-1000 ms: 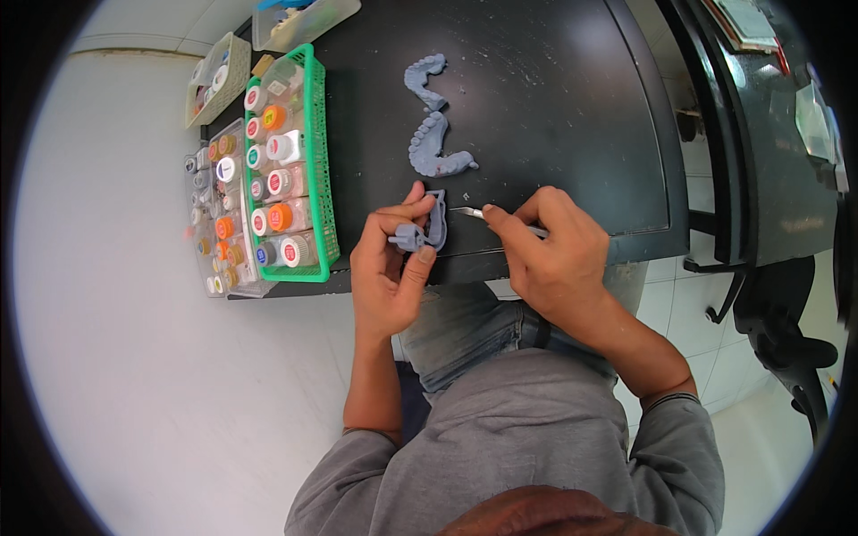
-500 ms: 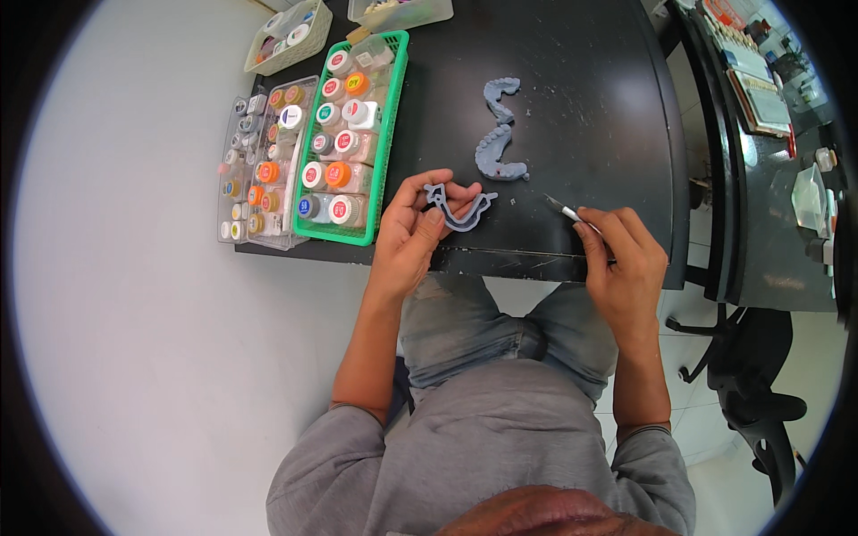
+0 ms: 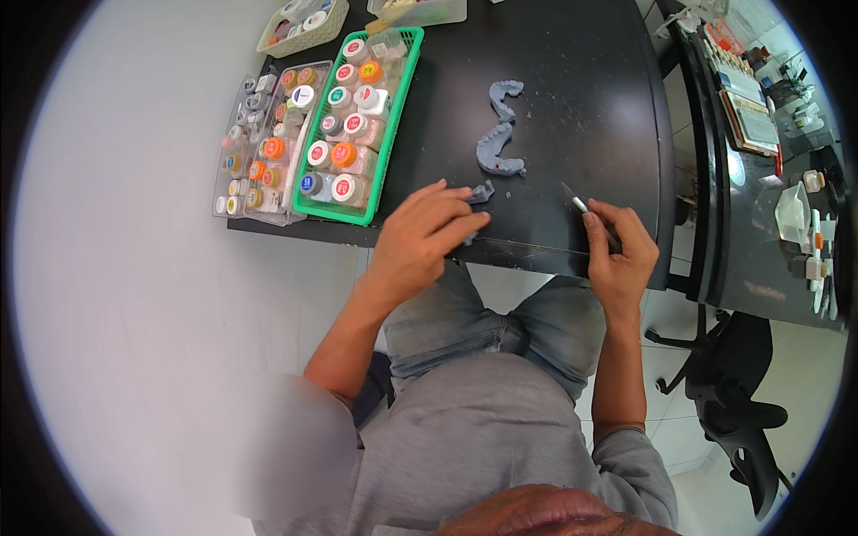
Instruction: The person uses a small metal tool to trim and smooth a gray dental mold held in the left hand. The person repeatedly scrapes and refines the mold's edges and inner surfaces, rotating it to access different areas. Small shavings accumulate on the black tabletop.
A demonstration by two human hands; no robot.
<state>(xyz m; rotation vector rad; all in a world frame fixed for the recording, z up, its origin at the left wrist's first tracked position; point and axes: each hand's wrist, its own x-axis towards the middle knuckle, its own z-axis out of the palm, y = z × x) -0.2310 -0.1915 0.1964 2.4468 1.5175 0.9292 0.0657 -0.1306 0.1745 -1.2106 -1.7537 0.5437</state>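
My left hand [image 3: 418, 234] is palm down at the table's front edge, with its fingers over a grey horseshoe-shaped dental model [image 3: 483, 192]. One end of the model shows past the fingertips and a bit more below them; the hand covers the rest and my thumb is hidden. In my right hand [image 3: 620, 247], a slim craft knife [image 3: 579, 205] is pinched between thumb and fingers, its thin tip directed away from me to the left. Farther back, two grey dental arch models, one upper in view [image 3: 506, 98] and one nearer [image 3: 497, 154], lie close together on the black table [image 3: 572, 116].
A green basket [image 3: 379, 170] of capped jars stands at the left, beside clear boxes [image 3: 279, 183] of small bottles. Behind are a cream basket [image 3: 308, 34] and a clear tub [image 3: 427, 11]. Small crumbs dot the tabletop. At right are a second desk [image 3: 760, 268] and a black chair [image 3: 733, 375].
My left hand has turned from palm up to palm down, turning the model over with it. The right hand with the knife has shifted only slightly. The view has tilted a little.
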